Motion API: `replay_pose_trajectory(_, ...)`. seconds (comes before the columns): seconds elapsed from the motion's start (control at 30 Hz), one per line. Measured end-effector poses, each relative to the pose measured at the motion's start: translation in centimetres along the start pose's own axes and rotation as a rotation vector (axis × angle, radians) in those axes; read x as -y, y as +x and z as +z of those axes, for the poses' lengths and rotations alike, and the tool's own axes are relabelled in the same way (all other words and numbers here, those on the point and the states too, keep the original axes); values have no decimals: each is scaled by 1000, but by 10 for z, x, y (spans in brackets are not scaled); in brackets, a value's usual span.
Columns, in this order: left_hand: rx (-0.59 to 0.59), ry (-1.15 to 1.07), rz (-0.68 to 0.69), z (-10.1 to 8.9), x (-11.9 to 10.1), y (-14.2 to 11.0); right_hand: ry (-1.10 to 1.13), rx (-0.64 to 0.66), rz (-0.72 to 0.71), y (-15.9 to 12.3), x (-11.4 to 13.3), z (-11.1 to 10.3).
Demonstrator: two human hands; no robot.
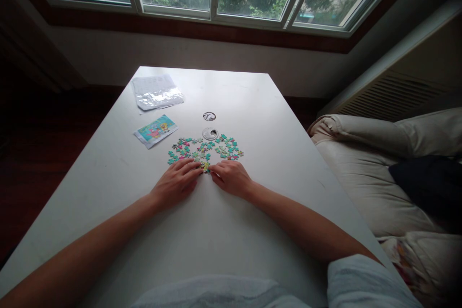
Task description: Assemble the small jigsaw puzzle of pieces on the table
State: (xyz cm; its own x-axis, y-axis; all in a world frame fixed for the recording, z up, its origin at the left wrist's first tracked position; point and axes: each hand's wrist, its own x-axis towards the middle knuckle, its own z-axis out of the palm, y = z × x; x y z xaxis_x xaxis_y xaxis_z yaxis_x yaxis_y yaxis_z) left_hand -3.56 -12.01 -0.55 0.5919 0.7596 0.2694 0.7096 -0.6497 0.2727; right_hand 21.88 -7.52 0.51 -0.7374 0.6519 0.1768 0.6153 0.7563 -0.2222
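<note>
On a white counter [216, 231], the left hand [176, 178] and right hand [232, 176] are rested with fingertips nearly met; whether anything is pinched cannot be told. Beyond, a picture card [156, 130] is laid, and most puzzle pieces [207, 156] are left loose. Between the fingertips, only a small yellowish cluster [205, 167] is possibly joined.

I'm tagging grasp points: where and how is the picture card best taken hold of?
The picture card is probably best pinched at its pale left end, coming in from the left: it lies almost flat, with that end facing away from the puzzle pieces.
</note>
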Motion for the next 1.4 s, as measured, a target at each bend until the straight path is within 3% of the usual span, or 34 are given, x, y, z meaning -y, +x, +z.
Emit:
replay_pose_trajectory(1.1,3,17,2,-4,-4,1,25,61,65,3,0,-1)
replay_pose_trajectory(1.4,-88,176,-230,-11,-4,-1,35,54,58,2,-2,1)
